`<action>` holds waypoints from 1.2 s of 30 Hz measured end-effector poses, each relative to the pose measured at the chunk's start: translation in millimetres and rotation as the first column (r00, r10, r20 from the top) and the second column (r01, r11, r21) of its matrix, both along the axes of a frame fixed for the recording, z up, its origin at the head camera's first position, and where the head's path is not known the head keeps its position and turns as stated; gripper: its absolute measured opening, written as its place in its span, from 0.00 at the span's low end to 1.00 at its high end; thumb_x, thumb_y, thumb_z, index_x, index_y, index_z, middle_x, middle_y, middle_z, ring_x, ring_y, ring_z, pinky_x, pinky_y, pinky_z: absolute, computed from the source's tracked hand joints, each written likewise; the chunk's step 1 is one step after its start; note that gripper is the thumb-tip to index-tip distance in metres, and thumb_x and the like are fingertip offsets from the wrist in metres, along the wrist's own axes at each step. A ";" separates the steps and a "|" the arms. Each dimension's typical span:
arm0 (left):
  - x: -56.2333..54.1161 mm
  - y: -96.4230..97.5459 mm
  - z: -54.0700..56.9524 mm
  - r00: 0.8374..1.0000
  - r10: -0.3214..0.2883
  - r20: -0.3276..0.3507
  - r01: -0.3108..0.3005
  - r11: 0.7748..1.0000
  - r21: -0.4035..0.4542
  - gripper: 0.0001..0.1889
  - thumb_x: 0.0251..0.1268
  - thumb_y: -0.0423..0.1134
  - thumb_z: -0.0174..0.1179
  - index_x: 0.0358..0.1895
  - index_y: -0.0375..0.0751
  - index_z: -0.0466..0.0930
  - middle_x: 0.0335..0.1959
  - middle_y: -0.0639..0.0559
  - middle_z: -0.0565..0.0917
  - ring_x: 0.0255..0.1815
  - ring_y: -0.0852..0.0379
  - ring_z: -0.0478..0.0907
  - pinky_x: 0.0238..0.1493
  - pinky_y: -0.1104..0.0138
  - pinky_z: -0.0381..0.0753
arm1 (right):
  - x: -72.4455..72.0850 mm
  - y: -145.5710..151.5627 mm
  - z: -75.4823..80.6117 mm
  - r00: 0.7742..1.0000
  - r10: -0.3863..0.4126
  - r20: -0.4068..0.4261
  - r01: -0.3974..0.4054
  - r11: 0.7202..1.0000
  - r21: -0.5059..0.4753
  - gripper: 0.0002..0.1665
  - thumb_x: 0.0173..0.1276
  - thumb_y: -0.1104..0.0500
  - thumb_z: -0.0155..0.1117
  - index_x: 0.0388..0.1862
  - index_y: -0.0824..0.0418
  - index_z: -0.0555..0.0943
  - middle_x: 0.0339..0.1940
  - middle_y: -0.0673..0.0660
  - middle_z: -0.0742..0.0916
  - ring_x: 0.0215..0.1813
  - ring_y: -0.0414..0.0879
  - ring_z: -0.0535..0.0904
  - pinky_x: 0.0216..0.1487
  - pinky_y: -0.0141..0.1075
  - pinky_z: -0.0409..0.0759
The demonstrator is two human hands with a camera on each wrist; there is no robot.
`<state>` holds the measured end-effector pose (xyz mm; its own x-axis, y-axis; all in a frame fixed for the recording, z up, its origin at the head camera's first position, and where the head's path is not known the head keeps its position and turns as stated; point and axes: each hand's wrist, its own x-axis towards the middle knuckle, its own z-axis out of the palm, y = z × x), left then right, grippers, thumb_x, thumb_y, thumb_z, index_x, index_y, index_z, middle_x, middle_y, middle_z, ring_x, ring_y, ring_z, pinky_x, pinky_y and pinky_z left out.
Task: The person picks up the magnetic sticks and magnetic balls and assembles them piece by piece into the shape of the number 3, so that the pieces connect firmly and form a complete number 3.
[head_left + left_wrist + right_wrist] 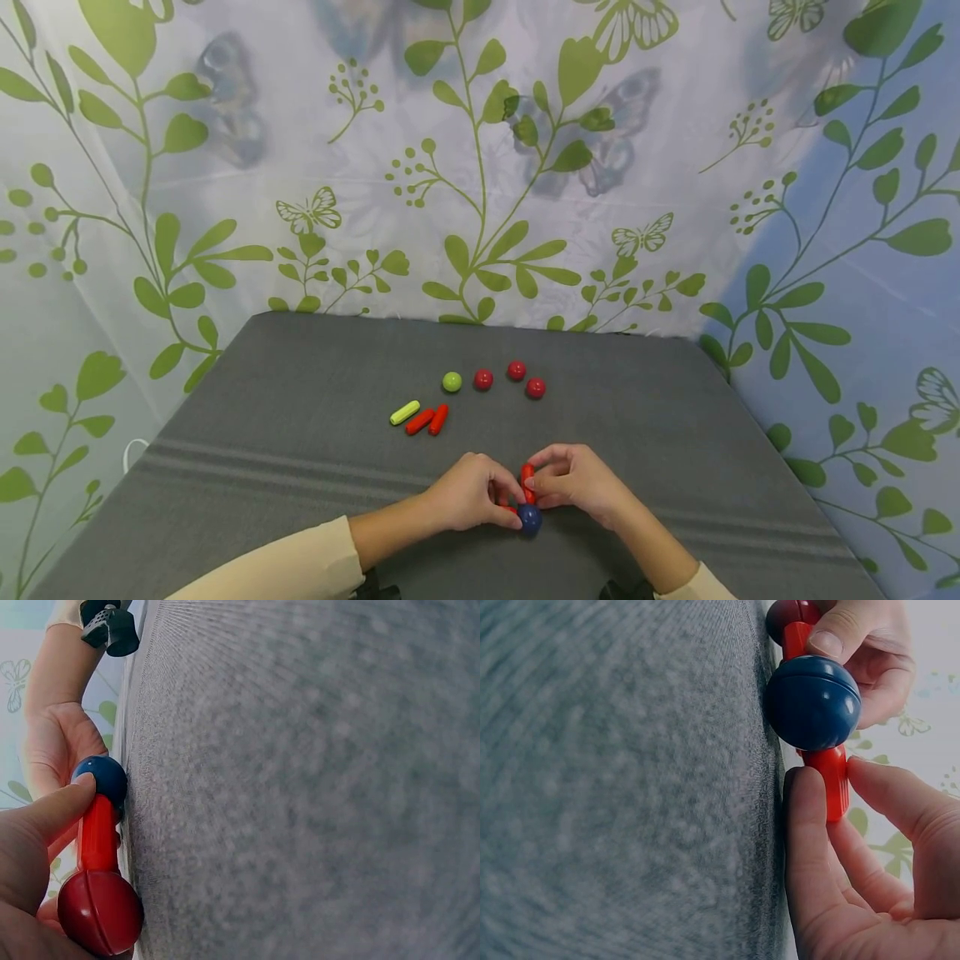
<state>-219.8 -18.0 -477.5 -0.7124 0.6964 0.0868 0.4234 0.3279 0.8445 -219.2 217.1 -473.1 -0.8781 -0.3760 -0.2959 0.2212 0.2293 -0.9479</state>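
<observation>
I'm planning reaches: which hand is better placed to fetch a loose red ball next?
Probably the right hand: it sits closer to the rightmost red ball, while the left hand holds the rod joining the dark-red ball to the blue ball.

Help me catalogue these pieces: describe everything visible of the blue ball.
The blue ball is glossy, round and grooved, possibly plastic or wood. Two red rods meet it, one held by the left hand, one by the right hand. The left thumb lies against or beside it. Whether it rests on the gray tabletop is unclear.
</observation>
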 end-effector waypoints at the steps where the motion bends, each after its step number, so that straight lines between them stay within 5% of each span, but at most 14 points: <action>1: 0.0 0.1 -0.3 1.000 0.000 -0.001 0.000 1.000 0.000 0.08 0.51 0.36 0.80 0.35 0.46 0.92 0.19 0.62 0.81 0.20 0.71 0.73 0.22 0.75 0.73 | -0.1 0.3 -0.3 1.000 0.001 0.002 -0.001 1.000 0.000 0.27 0.66 0.61 0.74 0.58 0.74 0.78 0.41 0.60 0.91 0.43 0.50 0.90 0.46 0.46 0.89; 15: 1.9 1.9 -0.8 1.000 0.019 -0.023 -0.020 1.000 -0.005 0.09 0.50 0.37 0.81 0.35 0.47 0.93 0.18 0.61 0.82 0.19 0.71 0.73 0.21 0.77 0.71 | -15.1 11.1 5.2 0.997 -0.040 -0.070 0.045 0.997 0.068 0.30 0.67 0.55 0.74 0.60 0.74 0.78 0.46 0.61 0.90 0.42 0.52 0.90 0.46 0.45 0.89; 23: 2.0 2.0 -0.3 1.000 0.026 0.001 -0.026 1.000 0.000 0.09 0.50 0.36 0.81 0.36 0.46 0.93 0.18 0.61 0.82 0.19 0.70 0.73 0.21 0.76 0.72 | -49.3 26.9 5.0 0.963 -0.141 -0.232 0.162 0.984 0.071 0.30 0.68 0.55 0.73 0.60 0.74 0.79 0.52 0.73 0.87 0.43 0.56 0.90 0.44 0.43 0.89; 29: 1.8 2.2 0.0 1.000 0.020 0.013 -0.020 1.000 -0.002 0.09 0.50 0.36 0.81 0.36 0.46 0.93 0.19 0.60 0.82 0.19 0.70 0.74 0.22 0.76 0.73 | -76.2 35.2 -0.1 0.940 -0.221 -0.260 0.249 0.965 0.081 0.28 0.66 0.56 0.75 0.58 0.71 0.81 0.50 0.66 0.89 0.45 0.55 0.89 0.44 0.39 0.89; 36: 1.7 1.3 -0.3 0.999 0.021 0.038 -0.021 1.000 0.009 0.09 0.50 0.36 0.80 0.36 0.47 0.93 0.19 0.60 0.83 0.18 0.69 0.75 0.22 0.75 0.74 | -99.8 38.9 -4.8 0.902 -0.197 -0.384 0.282 0.943 0.179 0.25 0.64 0.53 0.77 0.56 0.64 0.85 0.49 0.60 0.90 0.46 0.49 0.88 0.45 0.39 0.87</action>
